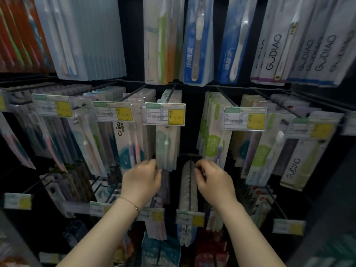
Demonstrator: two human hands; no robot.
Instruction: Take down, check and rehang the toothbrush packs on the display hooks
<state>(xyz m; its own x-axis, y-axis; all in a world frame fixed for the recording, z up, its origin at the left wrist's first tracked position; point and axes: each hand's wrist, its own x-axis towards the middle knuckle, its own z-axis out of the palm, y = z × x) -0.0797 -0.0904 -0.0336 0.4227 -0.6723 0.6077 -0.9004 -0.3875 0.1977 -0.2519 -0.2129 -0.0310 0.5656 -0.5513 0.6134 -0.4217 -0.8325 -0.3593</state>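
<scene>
Several pale toothbrush packs (167, 143) hang in a stack on a black display hook (169, 96) behind a price tag (165, 113) in the middle row. My left hand (143, 177) holds the bottom edge of this stack, fingers and thumb pinching the lowest corner. My right hand (212, 179) hovers to the right with fingers curled, just above a row of rounded white packs (187, 187) on a lower hook; it holds nothing that I can make out. Between the two hands lies a dark gap in the display.
Green-and-white packs (215, 143) hang right of the gap, a blue-and-white pack (128, 147) to the left. GUDIAO packs (298, 162) fill the far right. An upper row of long packs (198, 41) hangs overhead. Lower hooks with price tags (189, 218) project toward me.
</scene>
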